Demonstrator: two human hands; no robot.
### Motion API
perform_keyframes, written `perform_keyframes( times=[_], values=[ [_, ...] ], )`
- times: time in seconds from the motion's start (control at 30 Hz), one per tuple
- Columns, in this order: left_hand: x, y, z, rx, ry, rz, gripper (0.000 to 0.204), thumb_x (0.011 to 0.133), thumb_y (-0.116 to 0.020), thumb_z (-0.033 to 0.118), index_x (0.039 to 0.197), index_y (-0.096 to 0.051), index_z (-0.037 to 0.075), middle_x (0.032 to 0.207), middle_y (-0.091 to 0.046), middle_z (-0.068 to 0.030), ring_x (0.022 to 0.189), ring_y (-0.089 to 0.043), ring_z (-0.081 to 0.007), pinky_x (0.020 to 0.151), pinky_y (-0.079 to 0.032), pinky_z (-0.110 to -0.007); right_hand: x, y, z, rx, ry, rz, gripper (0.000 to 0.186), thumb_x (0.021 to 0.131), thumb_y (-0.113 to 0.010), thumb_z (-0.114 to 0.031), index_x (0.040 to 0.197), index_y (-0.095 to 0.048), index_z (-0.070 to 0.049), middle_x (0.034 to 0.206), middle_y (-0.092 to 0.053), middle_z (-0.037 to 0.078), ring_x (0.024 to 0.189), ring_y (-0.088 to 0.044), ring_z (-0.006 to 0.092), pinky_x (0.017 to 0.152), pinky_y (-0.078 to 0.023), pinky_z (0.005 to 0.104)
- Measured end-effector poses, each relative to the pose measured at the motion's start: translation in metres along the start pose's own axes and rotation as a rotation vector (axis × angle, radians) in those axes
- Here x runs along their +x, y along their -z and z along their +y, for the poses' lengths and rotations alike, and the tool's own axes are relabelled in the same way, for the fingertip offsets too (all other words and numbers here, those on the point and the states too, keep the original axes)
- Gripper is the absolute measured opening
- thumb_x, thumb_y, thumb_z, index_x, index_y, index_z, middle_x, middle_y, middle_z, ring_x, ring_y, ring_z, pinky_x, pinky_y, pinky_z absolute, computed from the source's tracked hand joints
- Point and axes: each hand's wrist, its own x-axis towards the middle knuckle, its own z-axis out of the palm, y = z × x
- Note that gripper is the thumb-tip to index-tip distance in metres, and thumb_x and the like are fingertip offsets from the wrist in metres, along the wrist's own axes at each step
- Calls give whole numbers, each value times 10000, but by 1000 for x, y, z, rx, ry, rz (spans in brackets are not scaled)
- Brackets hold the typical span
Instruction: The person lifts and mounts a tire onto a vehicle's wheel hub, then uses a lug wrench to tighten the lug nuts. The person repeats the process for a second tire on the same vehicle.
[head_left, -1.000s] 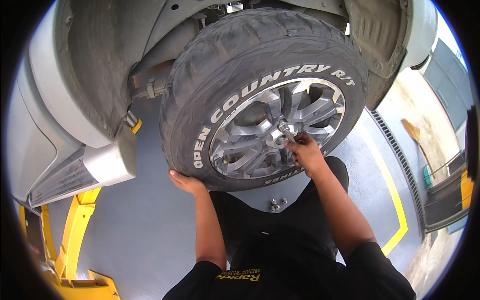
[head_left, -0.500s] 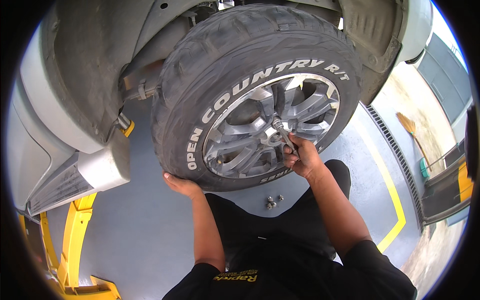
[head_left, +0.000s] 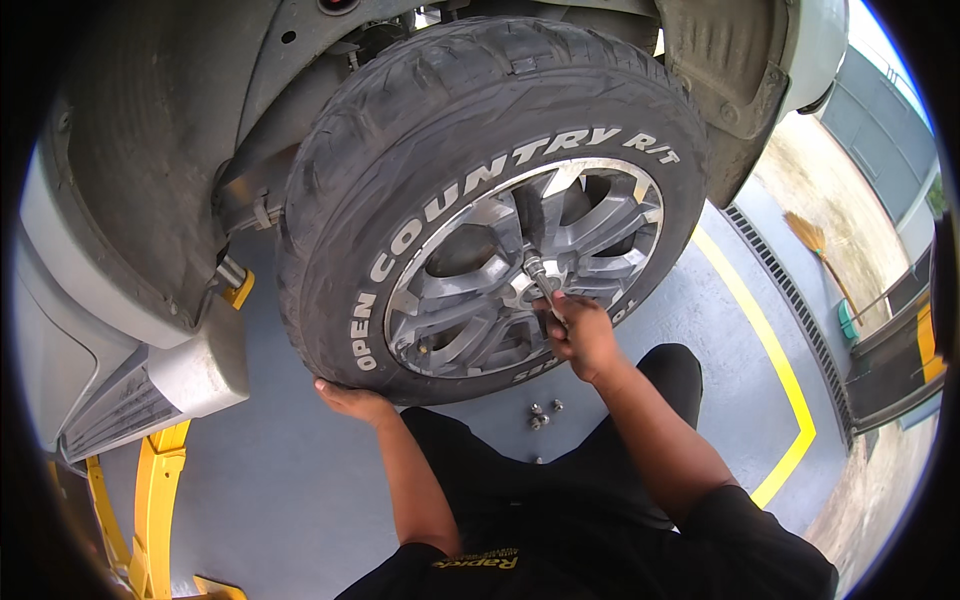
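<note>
A large black tyre (head_left: 330, 250) with raised white lettering sits on a grey, silver-edged alloy wheel (head_left: 490, 215) under the vehicle's arch. My right hand (head_left: 582, 335) is closed around a metal socket tool (head_left: 537, 270). Its socket end is at a lug position beside the wheel's hub; the fit inside is hidden. Against the tyre's lower left edge lies my left hand (head_left: 352, 402), fingers stretched along the tread and partly hidden. Several lug nuts (head_left: 540, 415) lie on the floor between my legs.
Yellow lift arms (head_left: 160, 490) stand at the lower left, below the vehicle's side step (head_left: 205, 375). A yellow line (head_left: 770, 340) and a drain grate (head_left: 790, 290) run along the floor at the right. Beyond them are a broom (head_left: 808, 235) and a green dustpan (head_left: 848, 320).
The view has shifted slightly, so the wheel appears a little lower and further left. My right hand stays on the socket tool at the hub, and my left hand stays against the tyre.
</note>
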Motion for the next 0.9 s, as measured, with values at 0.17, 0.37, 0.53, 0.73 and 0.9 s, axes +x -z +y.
perform_keyframes(
  times=[0.17, 0.37, 0.53, 0.73, 0.9],
  values=[
    [3, -2, -2, -15, 5, -16, 694, 1047, -358, 537, 1292, -526, -90, 1265, -560, -219, 1176, -533, -304, 1036, -421, -427, 1, 7, -12, 147, -172, -6, 310, 1003, -545, -275, 1080, -576, 23, 752, -625, 68, 507, -554, 216, 499, -444, 337],
    [2, -7, 4, -29, -31, -27, 665, 1059, -332, 487, 1275, -536, -107, 1300, -572, -235, 1175, -557, -311, 1048, -432, -418, -22, -4, -28, -831, 329, 263, 324, 957, -614, -320, 1040, -588, -8, 700, -658, 206, 694, -688, 351, 601, -492, 484],
    [1, -4, 0, 40, 2, -20, 722, 1044, -340, 537, 1285, -519, -119, 1301, -570, -245, 1167, -573, -328, 1011, -476, -433, -8, 10, -14, 498, -272, -218, 311, 1021, -547, -326, 1014, -588, -18, 661, -529, 24, 540, -466, 164, 501, -352, 304],
    [2, -6, 4, -10, -34, -56, 748, 1043, -324, 563, 1278, -516, -121, 1302, -559, -255, 1156, -584, -335, 983, -522, -437, -3, 2, -26, 252, -317, 13, 263, 1036, -525, -273, 1022, -575, -15, 698, -571, 46, 552, -545, 212, 521, -435, 330],
    [0, -10, 7, 0, 35, -24, 743, 1049, -307, 553, 1278, -512, -123, 1308, -555, -260, 1166, -585, -341, 988, -528, -444, -14, -13, -9, -820, 428, 369, 312, 1026, -541, -307, 965, -607, -8, 740, -618, 131, 551, -595, 287, 544, -479, 414]
  ],
)
